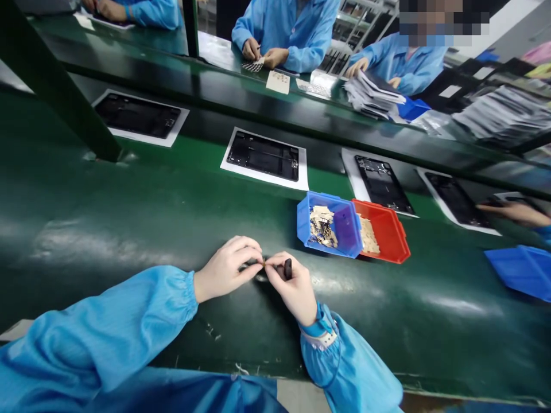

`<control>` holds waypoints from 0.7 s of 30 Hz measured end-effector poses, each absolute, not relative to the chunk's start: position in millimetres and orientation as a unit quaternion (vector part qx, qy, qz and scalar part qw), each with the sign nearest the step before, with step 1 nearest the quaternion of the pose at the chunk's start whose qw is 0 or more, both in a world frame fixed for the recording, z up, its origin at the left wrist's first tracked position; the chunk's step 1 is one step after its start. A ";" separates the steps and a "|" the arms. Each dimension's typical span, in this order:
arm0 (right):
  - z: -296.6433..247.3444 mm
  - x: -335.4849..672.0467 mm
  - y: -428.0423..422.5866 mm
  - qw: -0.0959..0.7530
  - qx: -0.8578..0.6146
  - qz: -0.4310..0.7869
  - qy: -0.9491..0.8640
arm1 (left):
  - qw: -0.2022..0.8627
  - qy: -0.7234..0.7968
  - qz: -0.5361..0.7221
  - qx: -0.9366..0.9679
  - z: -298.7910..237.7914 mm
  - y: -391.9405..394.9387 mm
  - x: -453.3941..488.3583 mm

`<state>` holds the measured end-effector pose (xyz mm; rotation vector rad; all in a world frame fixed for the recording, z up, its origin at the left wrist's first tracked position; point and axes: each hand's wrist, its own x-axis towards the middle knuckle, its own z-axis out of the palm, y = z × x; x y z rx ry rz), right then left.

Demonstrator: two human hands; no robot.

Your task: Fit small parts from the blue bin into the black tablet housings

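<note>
Over the green bench, my left hand (232, 265) and my right hand (295, 287) meet with their fingertips almost touching. Both pinch a tiny yellowish part (264, 263), too small to name. A slim tool with a black rounded end (288, 269) is tucked in my right hand; its other end is hidden. Just beyond that hand stands a blue bin (349, 229) holding small cream and black pieces. A red bin (394, 232) with cream pieces touches its right side. My right wrist wears a blue and white strap (321, 332).
Black tablet-like panels (262, 158) lie on white sheets along the dark strip (198, 126). A green post (55, 86) rises at left. Another blue bin (523, 269) and a co-worker's blurred hand (516, 212) are at right. Several people in blue sit opposite, near stacked papers (372, 97).
</note>
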<state>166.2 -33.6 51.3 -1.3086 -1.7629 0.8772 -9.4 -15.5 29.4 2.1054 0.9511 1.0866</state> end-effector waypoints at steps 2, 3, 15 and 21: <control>50.6 165.3 -34.3 0.382 -0.513 0.336 -0.692 | 0.245 0.366 0.413 0.797 31.0 -14.7 -10.0; 50.5 164.8 -34.7 0.382 -0.513 0.332 -0.693 | 0.231 0.373 0.415 0.797 31.4 -14.4 -10.3; 52.1 163.9 -35.9 0.375 -0.509 0.322 -0.704 | 0.267 0.412 0.435 0.755 30.1 -11.4 -11.3; 61.1 189.0 -38.6 0.464 -0.373 0.512 -0.619 | 0.325 0.486 0.466 0.664 38.8 10.4 -7.4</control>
